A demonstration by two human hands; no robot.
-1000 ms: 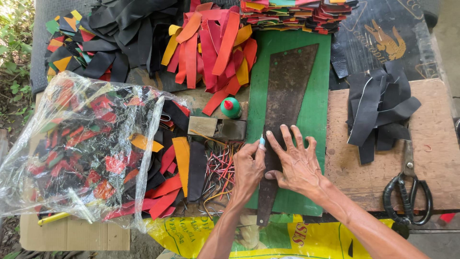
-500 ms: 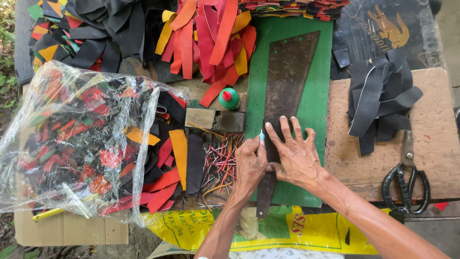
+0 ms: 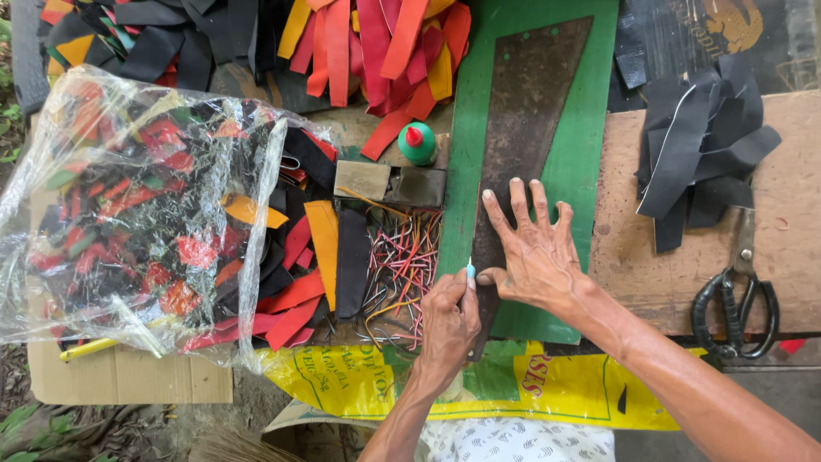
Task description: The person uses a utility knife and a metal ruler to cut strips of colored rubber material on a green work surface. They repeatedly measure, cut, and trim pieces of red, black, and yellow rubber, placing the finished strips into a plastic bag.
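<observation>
I am pressing my right hand (image 3: 534, 248), fingers spread flat, on the rusty tapered metal blade (image 3: 530, 120) so it is staying put on the green cutting mat (image 3: 590, 137). My left hand (image 3: 449, 321) is pinching a small light-blue-tipped tool (image 3: 469, 269) against the blade's left edge, which is serving as a guide. Coloured wire offcuts (image 3: 402, 257) are lying just beside it, scissors (image 3: 740, 295) on the tabletop (image 3: 795, 222) to the right.

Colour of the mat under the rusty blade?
Green; the mat lies under the rusty blade, clearest in the head view.
</observation>
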